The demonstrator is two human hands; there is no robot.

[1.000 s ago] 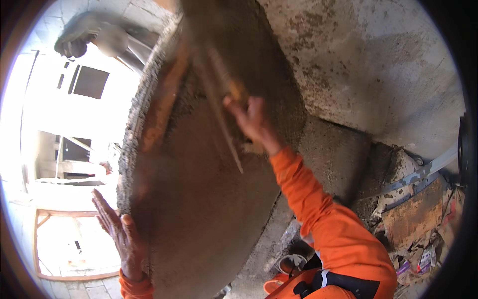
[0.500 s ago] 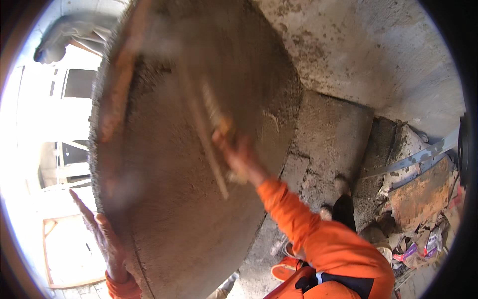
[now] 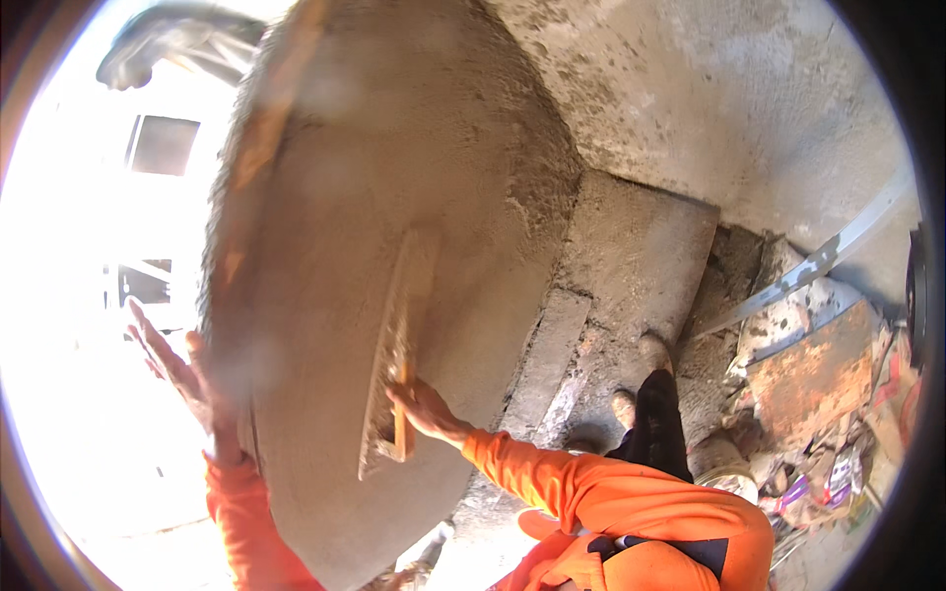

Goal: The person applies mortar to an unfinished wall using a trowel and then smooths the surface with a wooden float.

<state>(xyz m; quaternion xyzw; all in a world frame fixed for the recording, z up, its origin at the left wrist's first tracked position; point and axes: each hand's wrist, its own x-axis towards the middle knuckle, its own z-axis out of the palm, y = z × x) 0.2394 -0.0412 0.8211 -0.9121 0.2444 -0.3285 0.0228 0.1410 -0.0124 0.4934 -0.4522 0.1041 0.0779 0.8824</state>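
My right hand (image 3: 426, 409) grips the yellow handle of a long plastering float (image 3: 394, 335). The float's long blade lies along the wet grey plaster wall (image 3: 315, 394), tilted slightly from upright. At the left edge of that wall is my left hand (image 3: 177, 364), its fingers stretched out and apart and holding nothing. Its palm side seems close to the wall's edge, but I cannot tell if it touches. A wooden batten (image 3: 261, 158) runs up along the same edge.
Below the wall is a mortar-spattered slab (image 3: 641, 246), with a muddy shoe (image 3: 655, 350) near it. A pale metal bar (image 3: 828, 256) leans at the right, above a stained board (image 3: 813, 374). Torn bags and rubble (image 3: 838, 483) lie beside a bucket (image 3: 729, 481).
My right hand and the float have moved down and a little left over the plaster. My left hand has shifted slightly up, with more of its sleeve showing. The whole view has tilted a little.
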